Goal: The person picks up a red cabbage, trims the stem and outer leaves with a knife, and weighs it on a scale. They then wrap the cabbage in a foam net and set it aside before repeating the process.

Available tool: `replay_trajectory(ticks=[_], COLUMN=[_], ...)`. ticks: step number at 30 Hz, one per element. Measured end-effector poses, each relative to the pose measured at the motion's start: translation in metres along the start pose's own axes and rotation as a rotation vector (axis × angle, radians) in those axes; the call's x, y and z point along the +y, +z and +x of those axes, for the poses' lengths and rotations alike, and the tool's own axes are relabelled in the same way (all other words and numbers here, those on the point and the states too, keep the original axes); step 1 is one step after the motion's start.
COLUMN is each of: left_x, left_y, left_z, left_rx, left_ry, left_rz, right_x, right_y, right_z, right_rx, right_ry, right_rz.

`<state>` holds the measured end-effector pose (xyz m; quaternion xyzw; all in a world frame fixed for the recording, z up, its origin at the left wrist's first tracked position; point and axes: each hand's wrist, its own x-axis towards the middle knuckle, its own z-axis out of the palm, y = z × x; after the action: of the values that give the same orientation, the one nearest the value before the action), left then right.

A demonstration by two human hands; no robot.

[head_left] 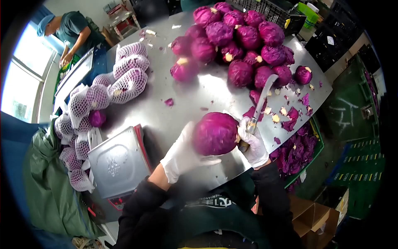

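Note:
A round red cabbage rests in my gloved left hand, whose fingers curl under and around it. My right hand, also in a white glove, is closed on the handle of a knife; its curved blade points up and away from me. The cabbage's pale stem end faces the right hand, with the fingers right at that side. Past the blade lies a large pile of red cabbages on the metal table. Trimmed purple leaves and pale stem pieces are scattered to the right of the knife.
At the left, cabbages in white net sleeves form a row beside a loose small cabbage. A metal-topped scale stands front left. A green crate of leaves sits below the table's right edge. Another person works far left.

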<state>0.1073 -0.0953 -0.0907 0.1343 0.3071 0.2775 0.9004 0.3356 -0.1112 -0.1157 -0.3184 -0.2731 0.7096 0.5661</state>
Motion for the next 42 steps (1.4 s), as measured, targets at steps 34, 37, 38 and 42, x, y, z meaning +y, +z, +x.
replay_trajectory(ticks=[34,37,38,42], left_x=[-0.087,-0.079,-0.079,-0.077], left_y=[-0.069,-0.079,-0.082,-0.057], left_z=[-0.011,-0.016,-0.017,-0.018], left_rx=[-0.069,0.235,0.341,0.341], left_ry=[0.22,-0.138,-0.151,0.325], left_rz=[0.888,0.322,0.261,0.808], right_x=[0.072,0.071,0.072,0.073], right_y=[-0.015,-0.019,-0.019,-0.014], right_z=[-0.066,-0.063,-0.063,-0.064], right_rx=[0.31,0.313,0.337,0.223], right_ry=[0.483,0.524,0.533,0.538], right_rz=[-0.309,-0.275,-0.279,-0.297])
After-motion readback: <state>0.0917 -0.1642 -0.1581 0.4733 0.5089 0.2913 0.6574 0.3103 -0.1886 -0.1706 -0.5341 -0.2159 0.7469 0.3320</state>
